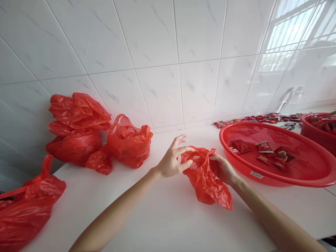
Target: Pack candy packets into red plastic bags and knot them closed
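The right hand (224, 169) has its thumb pressed on the rim of a thin red plastic bag (206, 182), pinching the crumpled edge; its other fingers are mostly hidden behind the film. The left hand (169, 162) is loose — thumb and fingers spread well apart, with the thumb and one finger reaching the near side of the bag's mouth. Whether those fingertips press on the film, I cannot tell. The bag sits between the two hands, above the white counter (157, 224), its mouth partly parted and its lower part trailing toward the right forearm.

Just beside the right hand stands a wide red basket (244, 168) with perforated walls and a small pale label (256, 174) on its outer side. A few small wrapped packets (265, 147) lie scattered on its bottom. Behind it, a long strip of more packets (262, 119) runs along the foot of the wall, with a pair of dark-handled scissors (288, 126) near them. At the far right, a second red basket (312, 134) is heaped with red packets.

On the left, a bulging red bag (128, 145) stands near the wall, next to a pile of red bags (76, 133) that leans on the tiles (157, 94). One more red bag, knotted or gathered at the top — it fills the lower left corner (28, 210).
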A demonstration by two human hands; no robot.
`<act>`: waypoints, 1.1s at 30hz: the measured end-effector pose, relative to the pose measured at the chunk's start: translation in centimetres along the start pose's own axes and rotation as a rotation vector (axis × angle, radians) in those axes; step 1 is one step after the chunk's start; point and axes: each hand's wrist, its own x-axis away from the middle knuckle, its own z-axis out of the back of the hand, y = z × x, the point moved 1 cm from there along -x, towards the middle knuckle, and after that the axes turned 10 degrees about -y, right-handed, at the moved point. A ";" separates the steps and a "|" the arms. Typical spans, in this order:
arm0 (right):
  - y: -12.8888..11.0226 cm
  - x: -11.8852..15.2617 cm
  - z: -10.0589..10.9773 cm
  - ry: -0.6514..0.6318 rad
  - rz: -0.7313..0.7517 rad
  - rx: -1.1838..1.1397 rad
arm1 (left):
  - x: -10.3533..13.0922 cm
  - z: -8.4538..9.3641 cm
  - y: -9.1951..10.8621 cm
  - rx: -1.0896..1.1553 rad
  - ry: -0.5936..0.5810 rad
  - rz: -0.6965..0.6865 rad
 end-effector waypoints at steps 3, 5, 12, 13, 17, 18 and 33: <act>0.3 0.2 0.2 0.010 0.026 0.131 | -0.6 -0.7 -0.1 0.166 -0.159 0.050; 0.1 0.5 0.5 0.096 0.181 0.338 | -0.7 -1.0 0.0 0.211 -0.146 0.096; -1.7 2.8 -2.4 -0.156 0.680 1.288 | -1.0 -0.4 0.2 0.168 -0.049 0.183; -1.5 2.8 -3.0 -0.227 0.678 1.412 | -1.0 -0.3 0.2 0.142 -0.054 0.184; 0.0 2.4 -3.6 -0.266 0.507 1.798 | -0.9 0.6 -0.4 -0.056 -0.054 0.218; 0.3 2.2 -3.4 -0.229 0.427 1.871 | -0.8 0.9 -0.7 -0.140 -0.059 0.245; 0.4 1.5 -1.9 0.413 0.036 1.965 | 2.8 3.8 0.5 -0.484 -0.443 0.684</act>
